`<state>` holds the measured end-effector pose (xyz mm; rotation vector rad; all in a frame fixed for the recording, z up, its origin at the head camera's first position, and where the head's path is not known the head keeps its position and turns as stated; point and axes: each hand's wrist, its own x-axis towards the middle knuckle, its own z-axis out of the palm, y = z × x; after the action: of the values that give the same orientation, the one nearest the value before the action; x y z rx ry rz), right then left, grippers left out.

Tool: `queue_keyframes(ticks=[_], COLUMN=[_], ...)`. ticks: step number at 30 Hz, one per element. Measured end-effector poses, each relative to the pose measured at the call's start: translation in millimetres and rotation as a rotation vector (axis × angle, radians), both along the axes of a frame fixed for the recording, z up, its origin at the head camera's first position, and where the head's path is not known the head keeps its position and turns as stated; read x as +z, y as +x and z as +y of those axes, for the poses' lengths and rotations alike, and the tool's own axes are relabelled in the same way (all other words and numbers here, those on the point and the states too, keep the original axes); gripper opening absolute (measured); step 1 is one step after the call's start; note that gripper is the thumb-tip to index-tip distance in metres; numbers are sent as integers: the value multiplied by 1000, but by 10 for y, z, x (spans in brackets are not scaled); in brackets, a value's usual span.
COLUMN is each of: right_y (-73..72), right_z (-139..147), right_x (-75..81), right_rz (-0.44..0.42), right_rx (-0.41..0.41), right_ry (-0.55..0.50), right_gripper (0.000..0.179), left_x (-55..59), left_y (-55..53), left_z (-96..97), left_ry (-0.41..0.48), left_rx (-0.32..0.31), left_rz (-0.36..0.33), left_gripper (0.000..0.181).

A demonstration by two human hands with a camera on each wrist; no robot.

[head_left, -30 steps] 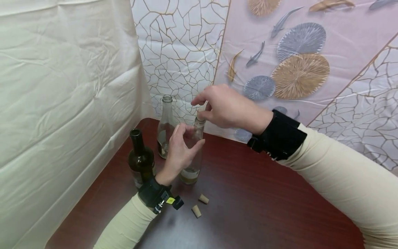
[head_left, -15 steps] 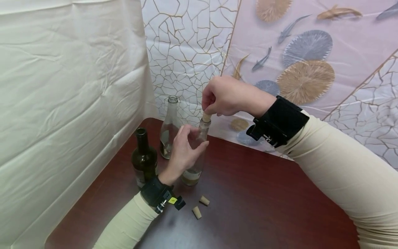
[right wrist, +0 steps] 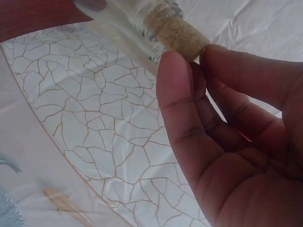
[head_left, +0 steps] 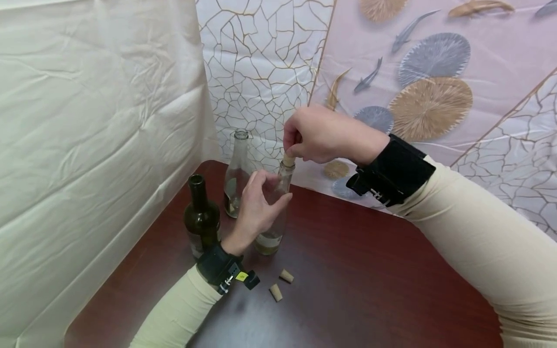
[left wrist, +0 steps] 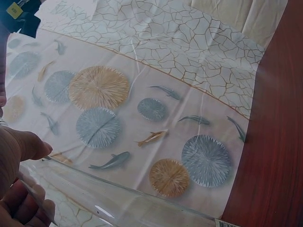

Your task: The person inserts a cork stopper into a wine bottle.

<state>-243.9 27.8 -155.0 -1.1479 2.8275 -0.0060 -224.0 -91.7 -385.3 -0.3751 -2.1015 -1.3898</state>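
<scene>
In the head view a clear glass bottle (head_left: 271, 237) with a pale label stands upright on the table. My left hand (head_left: 257, 203) curls its fingers and thumb round the bottle's upper body. Above it, my right hand (head_left: 319, 135) pinches a cork (head_left: 288, 160) between thumb and fingers. The right wrist view shows that cork (right wrist: 182, 38) partly inside the bottle's mouth, its outer end against the fingertips. In the left wrist view the clear bottle (left wrist: 113, 194) lies across the bottom, with the left hand's fingers (left wrist: 28, 208) round it.
A dark green bottle (head_left: 201, 217) stands left of the left hand. Another clear bottle (head_left: 237, 169), uncorked, is behind it near the wall cloth. Two loose corks, one cork (head_left: 286, 276) and another cork (head_left: 276, 293), lie on the dark red table (head_left: 370, 270).
The right hand's raised fingers have closed in on the cork, which is pinched over the bottle mouth. The left hand keeps its hold. The head view has shifted slightly.
</scene>
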Motion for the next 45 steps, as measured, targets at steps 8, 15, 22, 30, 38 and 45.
queue_keyframes(ticks=[8,15,22,30,38,45], right_y=[30,40,45,13,68,274], right_z=[40,51,46,150,461,837], right_x=[-92,-97,-103,-203,-524,-1395], right_rz=[49,94,97,105,176,96], right_rx=[18,20,12,33,132,11], right_ry=[-37,-55,-67,-186,-534,-973], right_gripper=[7,7,7,5,15,11], left_x=[-20,4,10,-9,-8,35], left_y=[8,-12,-21,-27,-8,18], left_z=[2,3,1,2,68,72], left_ry=[3,5,8,3,2,-5], left_rx=[-4,-3,5,10,22,70], left_rz=[-6,5,13,9,4,34], left_gripper=[38,39,38,38,39,41])
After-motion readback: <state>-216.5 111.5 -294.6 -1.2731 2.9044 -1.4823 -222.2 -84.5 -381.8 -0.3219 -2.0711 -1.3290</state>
